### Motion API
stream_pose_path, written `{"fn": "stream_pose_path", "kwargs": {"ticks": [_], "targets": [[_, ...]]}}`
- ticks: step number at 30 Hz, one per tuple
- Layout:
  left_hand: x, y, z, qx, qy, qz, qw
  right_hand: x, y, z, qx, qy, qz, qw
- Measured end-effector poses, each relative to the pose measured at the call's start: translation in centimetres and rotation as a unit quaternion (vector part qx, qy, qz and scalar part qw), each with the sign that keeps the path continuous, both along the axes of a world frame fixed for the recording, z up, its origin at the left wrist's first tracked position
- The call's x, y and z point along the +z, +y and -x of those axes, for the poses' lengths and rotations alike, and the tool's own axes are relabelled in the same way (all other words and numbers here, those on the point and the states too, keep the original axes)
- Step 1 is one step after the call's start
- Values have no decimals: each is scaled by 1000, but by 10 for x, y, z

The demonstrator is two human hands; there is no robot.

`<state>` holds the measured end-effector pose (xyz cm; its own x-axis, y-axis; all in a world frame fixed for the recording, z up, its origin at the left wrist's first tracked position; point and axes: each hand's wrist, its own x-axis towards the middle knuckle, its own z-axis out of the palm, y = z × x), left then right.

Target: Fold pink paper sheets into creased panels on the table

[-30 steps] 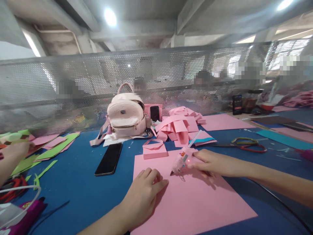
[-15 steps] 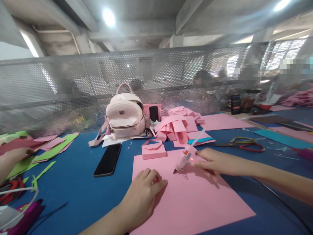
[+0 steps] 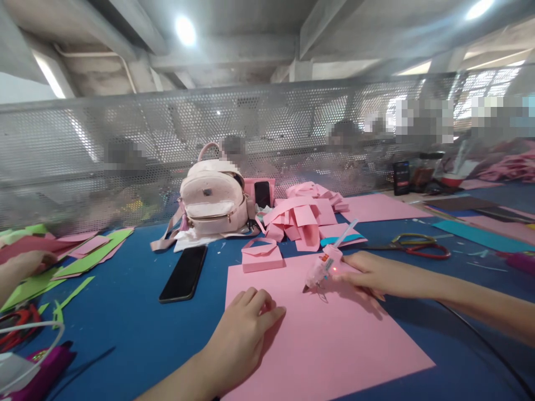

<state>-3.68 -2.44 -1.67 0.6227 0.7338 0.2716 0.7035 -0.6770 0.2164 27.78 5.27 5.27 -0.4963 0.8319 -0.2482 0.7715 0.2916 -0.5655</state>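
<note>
A large pink paper sheet (image 3: 330,345) lies on the blue table in front of me. My left hand (image 3: 242,334) rests on its left part with the fingers curled loosely and nothing in them. My right hand (image 3: 368,273) grips a small pink glue gun (image 3: 324,267) whose tip points down at the sheet near its far edge; a small red light glows on it. A folded pink paper bag (image 3: 261,256) sits just beyond the sheet.
A black phone (image 3: 184,273) lies left of the sheet. Behind stand a pale pink backpack (image 3: 213,200), a pile of pink paper pieces (image 3: 309,214) and scissors (image 3: 418,245). Another person's hand (image 3: 20,267) holds dark red paper at the far left among green scraps (image 3: 87,259).
My right hand has carried the glue gun a little to the right along the sheet's far edge. My left hand has stayed in place. The person at the left picked up dark red paper.
</note>
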Motion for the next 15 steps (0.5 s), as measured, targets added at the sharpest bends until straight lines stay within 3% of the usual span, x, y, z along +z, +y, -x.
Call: {"fn": "stream_pose_path", "kwargs": {"ticks": [15], "targets": [[-2, 1, 0, -5, -3, -3, 1000, 5, 0, -8, 6, -11, -3, 1000]]}}
